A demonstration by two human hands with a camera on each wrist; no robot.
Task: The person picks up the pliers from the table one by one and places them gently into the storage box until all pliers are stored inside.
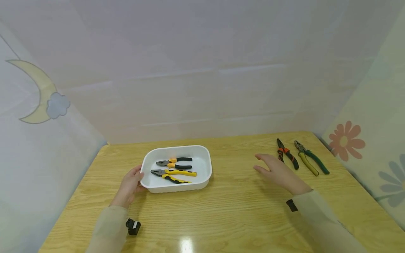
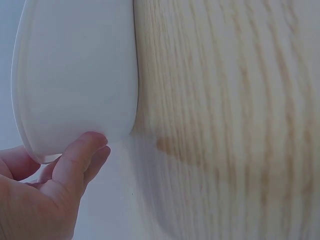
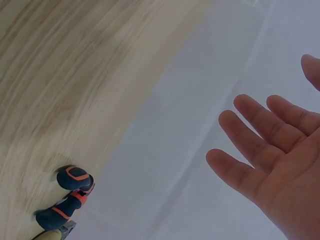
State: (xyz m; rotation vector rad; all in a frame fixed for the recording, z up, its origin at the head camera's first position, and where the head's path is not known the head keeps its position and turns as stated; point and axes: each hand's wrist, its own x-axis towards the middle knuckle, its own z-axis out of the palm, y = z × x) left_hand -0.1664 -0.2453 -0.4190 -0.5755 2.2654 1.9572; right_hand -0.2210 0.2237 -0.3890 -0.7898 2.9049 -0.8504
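Observation:
A white plastic tray (image 1: 177,188) stands at the left of the table. Inside it lie orange-and-black pliers (image 1: 172,164) and, nearer me, yellow-and-black pliers (image 1: 177,173). My left hand (image 1: 129,185) grips the tray's left end, thumb over the rim and fingers against the outer wall; the left wrist view shows this hand (image 2: 60,185) close up. Over the right part of the table hovers my right hand (image 1: 278,172), fingers extended and holding nothing. Just beyond it lie red-and-black long-nose pliers (image 1: 290,158), partly behind the hand. Green-and-yellow pliers (image 1: 310,158) lie farther right.
The wooden table (image 1: 202,218) ends at a pale cloth backdrop (image 1: 202,88). Side cloths carry a moon (image 1: 41,88) on the left and a red flower (image 1: 346,140) on the right. Dark wrist gear (image 1: 133,226) sits by the left sleeve.

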